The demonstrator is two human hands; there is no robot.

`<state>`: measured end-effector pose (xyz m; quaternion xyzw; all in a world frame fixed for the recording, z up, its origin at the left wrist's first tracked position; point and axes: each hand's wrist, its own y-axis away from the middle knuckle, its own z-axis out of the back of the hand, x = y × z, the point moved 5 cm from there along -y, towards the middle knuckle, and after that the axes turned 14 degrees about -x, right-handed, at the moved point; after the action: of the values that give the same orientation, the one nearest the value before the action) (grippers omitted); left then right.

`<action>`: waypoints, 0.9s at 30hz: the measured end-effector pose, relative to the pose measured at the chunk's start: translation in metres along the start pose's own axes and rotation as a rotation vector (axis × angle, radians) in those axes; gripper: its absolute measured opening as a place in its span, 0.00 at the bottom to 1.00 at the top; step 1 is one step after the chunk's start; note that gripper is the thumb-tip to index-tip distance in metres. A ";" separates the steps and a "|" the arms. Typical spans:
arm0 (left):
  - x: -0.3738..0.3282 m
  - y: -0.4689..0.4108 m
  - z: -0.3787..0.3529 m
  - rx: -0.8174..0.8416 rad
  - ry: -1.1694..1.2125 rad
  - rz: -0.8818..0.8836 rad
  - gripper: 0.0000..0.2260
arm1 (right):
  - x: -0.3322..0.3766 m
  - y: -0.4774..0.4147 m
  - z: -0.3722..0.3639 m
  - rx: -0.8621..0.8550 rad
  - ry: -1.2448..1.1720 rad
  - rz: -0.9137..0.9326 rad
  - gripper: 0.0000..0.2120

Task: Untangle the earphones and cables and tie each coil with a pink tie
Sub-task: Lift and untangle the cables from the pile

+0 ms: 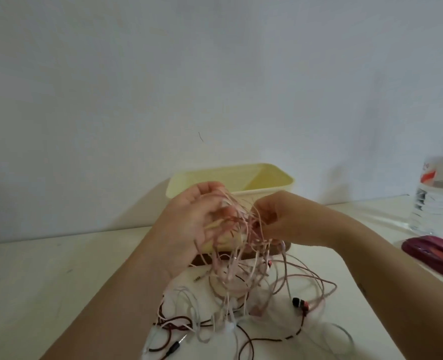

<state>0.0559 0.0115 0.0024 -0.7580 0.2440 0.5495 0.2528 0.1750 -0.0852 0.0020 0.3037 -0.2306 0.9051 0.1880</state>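
- tabletop (59,281): pale. The tangle lies on the near middle of it, with the top part lifted up in my hands.
- yellow tub (267,178): just behind the hands on the far side.
- tangle (230,281): pink, white and dark red braided cords all looped through each other. I'd say we're early in the untangling step. Nothing's coiled yet, and I can't spot a pink tie.
- left hand (189,224): grip hooked through a bunch of pink strands, holding them up.
- right hand (275,219): grip pinching one pink strand at the knot. Next move probably calls for easing that strand out gently, no yanking.
- earbud (300,304): black and red, loose at near right.
- jack plug (174,346): near left, flat on the tabletop.
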 end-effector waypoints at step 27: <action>-0.005 0.018 -0.014 0.106 -0.822 -0.520 0.18 | 0.030 0.006 0.024 -0.146 -0.504 0.169 0.07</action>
<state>0.0530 -0.0107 0.0088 -0.5004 -0.0458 0.7088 0.4951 0.1609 -0.0966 0.0363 0.4848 -0.3593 0.7944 0.0700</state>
